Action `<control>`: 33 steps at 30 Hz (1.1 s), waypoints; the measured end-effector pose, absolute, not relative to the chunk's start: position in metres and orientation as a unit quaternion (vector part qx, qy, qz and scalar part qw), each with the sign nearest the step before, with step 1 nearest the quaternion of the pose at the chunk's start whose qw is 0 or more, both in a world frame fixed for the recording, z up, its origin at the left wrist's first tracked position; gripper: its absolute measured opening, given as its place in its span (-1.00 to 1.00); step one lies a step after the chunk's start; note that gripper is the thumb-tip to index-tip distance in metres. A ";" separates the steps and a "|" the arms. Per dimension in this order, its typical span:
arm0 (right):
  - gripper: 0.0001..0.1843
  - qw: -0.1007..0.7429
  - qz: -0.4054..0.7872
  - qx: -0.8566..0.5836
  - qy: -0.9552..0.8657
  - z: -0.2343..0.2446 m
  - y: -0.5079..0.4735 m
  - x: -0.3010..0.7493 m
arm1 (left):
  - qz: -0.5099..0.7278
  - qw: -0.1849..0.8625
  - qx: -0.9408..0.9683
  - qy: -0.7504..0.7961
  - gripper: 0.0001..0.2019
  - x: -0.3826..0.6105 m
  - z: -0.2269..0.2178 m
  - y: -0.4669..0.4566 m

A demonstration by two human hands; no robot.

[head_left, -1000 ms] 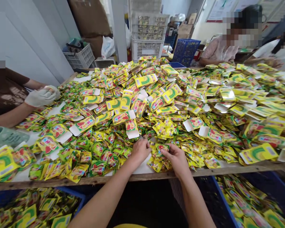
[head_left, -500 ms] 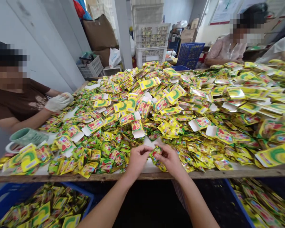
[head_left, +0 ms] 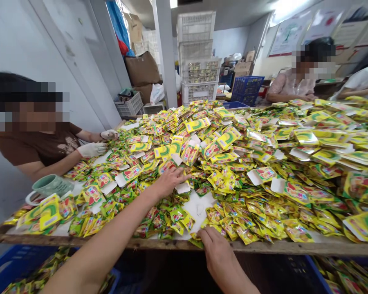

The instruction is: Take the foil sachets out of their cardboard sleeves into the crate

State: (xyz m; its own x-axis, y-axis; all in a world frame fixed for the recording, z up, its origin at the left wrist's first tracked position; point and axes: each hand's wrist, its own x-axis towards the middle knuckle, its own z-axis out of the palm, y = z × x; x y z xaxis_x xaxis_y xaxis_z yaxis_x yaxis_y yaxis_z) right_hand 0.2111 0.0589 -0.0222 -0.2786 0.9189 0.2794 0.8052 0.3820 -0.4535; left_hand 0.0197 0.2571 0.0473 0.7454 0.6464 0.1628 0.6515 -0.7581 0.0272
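Note:
A wooden table (head_left: 263, 246) is heaped with small yellow-green sachets (head_left: 251, 220) and flat yellow cartons (head_left: 198, 124) with white flaps. My left hand (head_left: 171, 180) reaches forward into the pile, fingers stretched out on a flat carton (head_left: 183, 188) with a white flap. My right hand (head_left: 215, 250) is at the table's front edge. Its fingers are curled over a few sachets (head_left: 195, 239) there. A bare white patch of table (head_left: 199, 206) lies between my two hands.
A person in a brown shirt with white gloves (head_left: 92, 149) works at the left, behind a green mug (head_left: 50, 185). Blue crates (head_left: 15, 261) of sachets stand under the table. White crates (head_left: 198, 57) are stacked behind, and other people (head_left: 294, 83) sit at the far right.
Both hands held one sachet together; now my left hand has gone forward to the cartons and my right has drawn back to the table's edge. The view has tilted up.

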 end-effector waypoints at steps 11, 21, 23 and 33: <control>-0.63 0.571 0.260 -0.628 -0.460 0.010 0.085 0.249 | -0.266 -0.074 -0.847 -0.454 -0.55 0.050 0.069 0.201; -0.81 0.434 0.153 -0.611 -0.644 0.013 0.111 0.245 | -0.319 -0.289 -0.729 -0.532 -0.70 0.114 -0.026 0.128; -0.81 0.370 0.158 -0.621 -0.673 0.017 0.115 0.245 | -0.334 -0.289 -0.723 -0.531 -0.69 0.111 -0.027 0.127; -0.80 0.256 0.221 -0.570 -0.749 0.050 0.130 0.240 | -0.385 -0.588 -0.612 -0.363 -0.76 0.075 -0.029 0.138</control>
State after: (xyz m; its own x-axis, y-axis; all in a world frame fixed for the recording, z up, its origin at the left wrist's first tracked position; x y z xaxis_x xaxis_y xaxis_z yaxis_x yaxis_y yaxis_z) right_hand 0.2397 0.1303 0.0502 -0.2190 0.9667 0.1321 0.7406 0.2529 -0.6225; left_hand 0.0749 0.1380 -0.0291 0.4403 0.8968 0.0439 -0.0081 -0.0449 0.9990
